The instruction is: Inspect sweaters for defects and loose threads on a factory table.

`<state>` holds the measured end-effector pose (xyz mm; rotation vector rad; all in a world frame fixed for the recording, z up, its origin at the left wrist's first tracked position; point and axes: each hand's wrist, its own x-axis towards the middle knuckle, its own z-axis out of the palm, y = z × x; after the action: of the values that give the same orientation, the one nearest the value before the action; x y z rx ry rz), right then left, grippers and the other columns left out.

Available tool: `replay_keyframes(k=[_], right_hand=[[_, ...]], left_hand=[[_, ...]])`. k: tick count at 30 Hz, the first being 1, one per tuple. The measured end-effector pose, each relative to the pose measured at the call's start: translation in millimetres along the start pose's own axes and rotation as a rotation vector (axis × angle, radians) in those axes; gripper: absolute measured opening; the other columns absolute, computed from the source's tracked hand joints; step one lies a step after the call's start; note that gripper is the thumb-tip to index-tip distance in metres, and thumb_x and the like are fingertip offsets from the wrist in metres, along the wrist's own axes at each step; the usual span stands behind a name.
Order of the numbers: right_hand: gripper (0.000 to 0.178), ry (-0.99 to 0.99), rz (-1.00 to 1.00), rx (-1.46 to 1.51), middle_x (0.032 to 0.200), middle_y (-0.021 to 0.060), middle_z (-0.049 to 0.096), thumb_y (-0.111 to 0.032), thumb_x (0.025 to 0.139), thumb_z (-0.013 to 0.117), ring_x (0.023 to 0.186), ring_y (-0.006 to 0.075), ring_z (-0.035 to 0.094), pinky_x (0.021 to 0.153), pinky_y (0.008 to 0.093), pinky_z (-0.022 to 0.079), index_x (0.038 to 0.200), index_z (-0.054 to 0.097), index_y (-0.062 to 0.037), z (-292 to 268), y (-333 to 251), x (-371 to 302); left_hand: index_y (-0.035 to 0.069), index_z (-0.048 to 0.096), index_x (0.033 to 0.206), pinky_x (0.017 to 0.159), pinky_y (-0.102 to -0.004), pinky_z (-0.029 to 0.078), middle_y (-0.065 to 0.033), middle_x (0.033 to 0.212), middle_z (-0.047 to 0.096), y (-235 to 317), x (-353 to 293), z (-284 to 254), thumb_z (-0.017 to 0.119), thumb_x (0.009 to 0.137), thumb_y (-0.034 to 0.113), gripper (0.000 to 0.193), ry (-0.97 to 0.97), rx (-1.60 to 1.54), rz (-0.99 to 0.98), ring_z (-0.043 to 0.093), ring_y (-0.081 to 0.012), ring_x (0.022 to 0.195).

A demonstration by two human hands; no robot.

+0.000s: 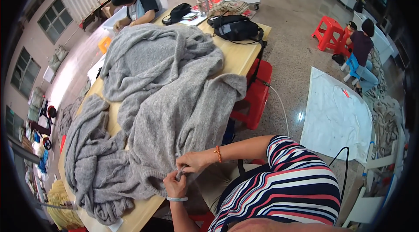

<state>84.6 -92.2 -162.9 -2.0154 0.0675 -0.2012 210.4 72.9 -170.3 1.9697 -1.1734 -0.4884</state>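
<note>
A large grey knitted garment (170, 109) lies spread across the wooden table, with one edge hanging over the near side. At that edge my left hand (175, 184) is closed on a small gathered bit of the knit. Just above it, my right hand (194, 161) pinches the same fabric, so the two hands nearly touch. The exact spot between the fingers is partly hidden. More grey knitwear (98, 166) lies crumpled to the left, its ribbed part near my hands. Another grey knit (152, 53) is heaped at the far end.
The wooden table (244, 55) carries black bags (235, 27) at its far right. A red stool (255, 96) stands against its right side. Across the table a person (137, 7) works with bent head. Another person (362, 53) sits at right beside a white sheet (336, 114) on the floor.
</note>
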Motion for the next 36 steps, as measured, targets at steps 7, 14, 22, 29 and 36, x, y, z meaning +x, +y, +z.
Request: replay_keyframes(k=[7,14,22,29,36], right_hand=[[0.017,0.015,-0.106,-0.030,0.087,0.0173,0.065,-0.012,0.074,0.068,0.085,0.0344,0.064,0.072,0.0418,0.049,0.084,0.063,-0.0001,-5,5,-3],[0.013,0.056,-0.224,-0.058,0.083,0.0155,0.062,-0.011,0.074,0.067,0.082,0.0352,0.063,0.071,0.0421,0.049,0.080,0.061,-0.0018,2,-6,-3],[0.015,0.039,-0.141,-0.203,0.085,0.0175,0.063,-0.006,0.074,0.062,0.089,0.0373,0.062,0.077,0.0444,0.049,0.087,0.061,-0.0012,11,11,-3],[0.016,0.066,-0.185,-0.076,0.085,0.0193,0.064,-0.005,0.072,0.060,0.088,0.0374,0.062,0.077,0.0445,0.049,0.087,0.061,-0.0003,10,-2,-7],[0.014,0.039,-0.138,-0.236,0.086,0.0213,0.063,-0.007,0.074,0.061,0.088,0.0389,0.062,0.078,0.0458,0.049,0.085,0.060,0.0027,9,7,-12]], left_hand=[[-0.003,0.067,0.084,0.064,-0.0297,0.046,-0.0084,0.076,0.064,-9,3,2,0.072,0.073,0.008,0.016,-0.033,-0.113,-0.035,0.058,-0.0172,0.068],[0.000,0.061,0.074,0.063,-0.0432,0.044,-0.0189,0.071,0.059,9,0,5,0.072,0.068,0.011,0.017,0.084,0.233,0.208,0.058,-0.0385,0.069],[-0.006,0.060,0.115,0.084,-0.0276,0.050,-0.0078,0.097,0.067,20,15,-29,0.066,0.087,0.003,0.030,-0.304,-0.625,-0.202,0.062,-0.0130,0.092],[0.000,0.068,0.094,0.064,-0.0351,0.049,-0.0140,0.073,0.062,0,38,-2,0.068,0.080,0.003,0.014,-0.124,0.289,0.175,0.062,-0.0296,0.069],[-0.001,0.061,0.084,0.058,-0.0403,0.045,-0.0160,0.073,0.055,30,25,6,0.066,0.077,0.000,0.008,-0.095,0.319,0.307,0.058,-0.0359,0.067]])
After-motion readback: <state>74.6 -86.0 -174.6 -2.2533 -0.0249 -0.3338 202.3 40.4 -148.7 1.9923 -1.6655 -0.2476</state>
